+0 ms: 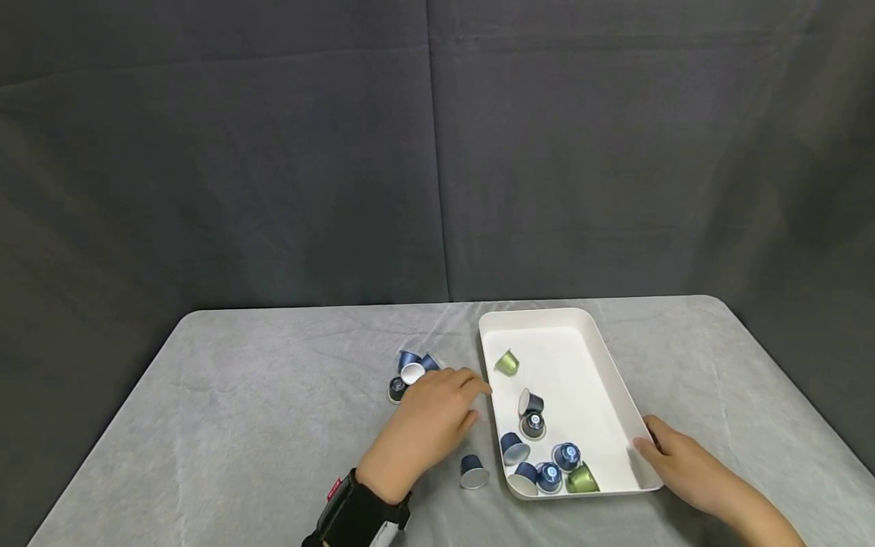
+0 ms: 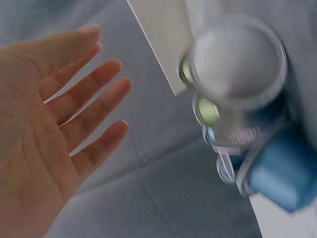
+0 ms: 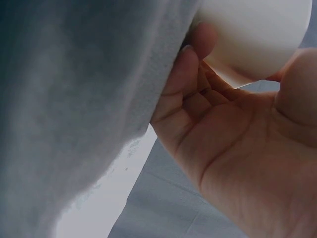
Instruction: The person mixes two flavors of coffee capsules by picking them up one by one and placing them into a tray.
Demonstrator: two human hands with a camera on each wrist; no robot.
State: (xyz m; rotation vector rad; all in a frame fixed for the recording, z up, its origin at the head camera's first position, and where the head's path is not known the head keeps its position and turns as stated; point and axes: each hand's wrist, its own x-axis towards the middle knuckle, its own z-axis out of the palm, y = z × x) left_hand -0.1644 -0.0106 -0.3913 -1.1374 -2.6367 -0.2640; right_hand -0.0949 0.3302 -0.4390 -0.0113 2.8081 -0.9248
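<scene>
Head view: your right hand (image 1: 686,460) grips the tray (image 1: 574,380) by its right edge, likely steadying it; capsules (image 1: 549,477) lie inside and left of it. Left wrist: your left hand (image 2: 44,139), fingers spread, holds nothing. Right wrist: fingers seem curled against the tray, contact partly hidden.

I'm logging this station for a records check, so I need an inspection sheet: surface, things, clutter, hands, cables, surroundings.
Surface: light grey cloth-covered table, lightly creased.
Job's things: white rectangular plastic-looking tray containing small cup-shaped metallic-looking capsules in blue, dark grey and green; loose capsules lie on the table to its left.
Clutter: nothing seen.
Left hand: open beside the tray, holding nothing.
Right hand: grips the tray's right side.
Cables: nothing seen.
Surroundings: dark grey fabric backdrop.
</scene>
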